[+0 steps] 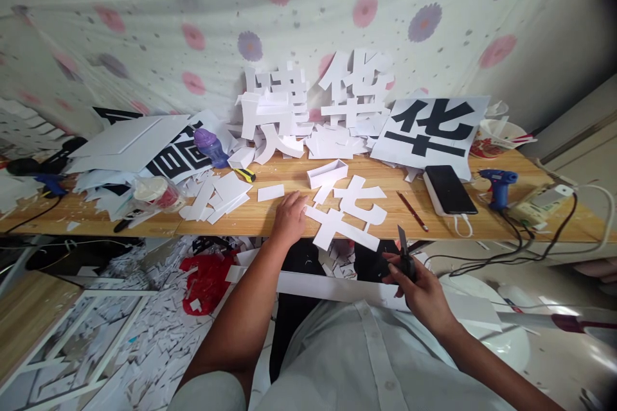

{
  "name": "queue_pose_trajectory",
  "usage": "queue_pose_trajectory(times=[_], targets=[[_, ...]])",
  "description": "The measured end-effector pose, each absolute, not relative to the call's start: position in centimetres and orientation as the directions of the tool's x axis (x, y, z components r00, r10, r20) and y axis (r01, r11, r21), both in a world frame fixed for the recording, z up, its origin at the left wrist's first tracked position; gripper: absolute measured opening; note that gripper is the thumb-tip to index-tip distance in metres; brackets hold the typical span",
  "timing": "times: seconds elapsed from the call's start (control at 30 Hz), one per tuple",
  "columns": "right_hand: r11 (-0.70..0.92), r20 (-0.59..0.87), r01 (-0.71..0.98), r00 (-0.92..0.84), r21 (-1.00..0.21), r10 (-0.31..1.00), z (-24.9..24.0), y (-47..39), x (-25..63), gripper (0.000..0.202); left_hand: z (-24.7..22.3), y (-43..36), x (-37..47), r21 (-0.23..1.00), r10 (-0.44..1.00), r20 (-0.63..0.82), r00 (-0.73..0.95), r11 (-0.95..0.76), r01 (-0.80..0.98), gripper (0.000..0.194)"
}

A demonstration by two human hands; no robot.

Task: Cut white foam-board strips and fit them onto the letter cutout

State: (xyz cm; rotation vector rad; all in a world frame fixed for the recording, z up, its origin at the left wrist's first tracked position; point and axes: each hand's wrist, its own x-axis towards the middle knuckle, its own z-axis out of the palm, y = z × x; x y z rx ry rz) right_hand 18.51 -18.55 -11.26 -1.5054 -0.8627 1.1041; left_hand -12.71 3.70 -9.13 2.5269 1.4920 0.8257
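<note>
My right hand (pixel 419 286) grips a black utility knife (pixel 403 250), its dark blade pointing up, just off the table's front edge. A long white strip (pixel 332 287) lies across my lap below the knife. My left hand (pixel 290 215) rests on the table with fingers laid flat, the fingertips at the left edge of a flat white cut-out character (pixel 344 218). Whether they press on it I cannot tell. Behind the character stands an open white box-shaped piece (pixel 328 173). A small white rectangle (pixel 270 192) lies left of my hand.
Raised white characters (pixel 357 87) stand against the flowered curtain. At right are a printed sheet (pixel 429 131), a pencil (pixel 412 210), a phone (pixel 450 189), and a blue glue gun (pixel 499 186) with cables. A yellow cutter (pixel 245 174) lies left. Paper scraps (pixel 144 334) cover the floor.
</note>
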Motion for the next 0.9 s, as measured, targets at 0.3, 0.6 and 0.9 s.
queue_pose_trajectory(times=[0.3,0.6,0.9], targets=[[-0.229,-0.216,0.001,0.319,-0.974,0.923,-11.0,-18.53,18.54,0.057,-8.84,3.09,-12.38,0.279,0.835,0.382,0.397,-0.514,0.811,0.038],[-0.239,-0.233,-0.022,0.31,-0.971,0.922,-11.47,-18.67,19.12,0.056,-8.53,2.96,-12.42,0.293,0.862,0.346,0.371,-0.475,0.83,0.037],[-0.248,-0.24,-0.011,0.3,-0.969,0.923,-11.26,-18.88,19.24,0.059,-9.45,3.53,-12.42,0.339,0.875,0.417,0.247,-0.401,0.851,0.042]])
